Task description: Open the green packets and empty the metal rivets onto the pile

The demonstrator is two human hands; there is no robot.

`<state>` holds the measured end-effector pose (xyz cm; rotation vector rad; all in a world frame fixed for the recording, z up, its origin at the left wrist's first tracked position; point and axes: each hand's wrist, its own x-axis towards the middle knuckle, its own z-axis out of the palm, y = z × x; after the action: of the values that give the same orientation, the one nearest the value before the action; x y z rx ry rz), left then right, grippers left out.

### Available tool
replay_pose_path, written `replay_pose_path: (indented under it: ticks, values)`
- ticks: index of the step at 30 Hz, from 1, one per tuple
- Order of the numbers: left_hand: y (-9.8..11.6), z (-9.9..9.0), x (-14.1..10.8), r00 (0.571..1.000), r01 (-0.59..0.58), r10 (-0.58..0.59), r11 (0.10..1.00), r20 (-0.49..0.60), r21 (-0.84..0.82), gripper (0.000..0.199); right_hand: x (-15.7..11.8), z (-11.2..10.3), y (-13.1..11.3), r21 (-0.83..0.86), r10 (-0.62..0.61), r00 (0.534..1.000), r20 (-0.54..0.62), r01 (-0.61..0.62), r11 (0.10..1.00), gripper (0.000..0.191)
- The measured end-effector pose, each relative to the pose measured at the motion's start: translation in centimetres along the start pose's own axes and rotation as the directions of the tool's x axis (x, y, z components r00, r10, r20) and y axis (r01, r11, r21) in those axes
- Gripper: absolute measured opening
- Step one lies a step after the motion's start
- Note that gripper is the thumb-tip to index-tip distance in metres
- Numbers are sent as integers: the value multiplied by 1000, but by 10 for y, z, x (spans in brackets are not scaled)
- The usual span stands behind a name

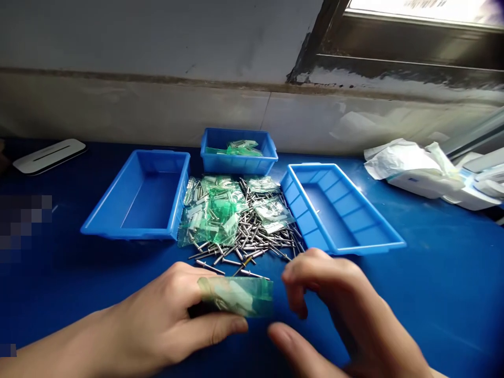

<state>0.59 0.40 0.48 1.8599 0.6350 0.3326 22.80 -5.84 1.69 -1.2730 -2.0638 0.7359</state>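
Between the thumb and fingers of my left hand point(169, 310) is a small green-tinted clear plastic bag point(255, 297) with something pale inside. Just right of the bag's free edge, my right hand point(338, 299) hovers with thumb and fingers apart, touching nothing. Beyond both hands lies a loose pile of metal pop rivets point(255, 236), mixed with some screws. Several more green bags point(216, 215) with white pieces in them lie on the pile's left side. A clear bag point(272, 211) rests on its right side.
Around the pile stand a left blue bin point(128, 232), a right blue bin point(370, 247) and a back blue bin point(238, 164) holding green bags. A white flat device point(51, 156) lies far left. Crumpled white paper point(401, 160) sits at right on the blue table point(433, 294).
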Motion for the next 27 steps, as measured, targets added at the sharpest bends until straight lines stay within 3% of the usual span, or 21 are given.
replay_pose_path:
  ticks: [2,5,9,18,27]
  values:
    - [0,1,-1,1000,2,-2,998,1,57,18,5,1,2,39,46,999,-20,-45,998,29]
    - [-1,1,-1,1000,-14,13,994,7,106,24,8,6,6,95,19,1000,-25,-17,995,6]
    - [-1,0,-1,1000,-18,15,993,27,115,24,11,9,11,83,-62,998,-13,63,995,25]
    - [-1,3,-3,984,114,-120,992,-133,-50,13,20,0,12,146,51,996,69,-61,987,23]
    - [2,-2,-1,992,107,-106,994,-67,20,15,14,6,15,213,57,997,60,-68,975,28]
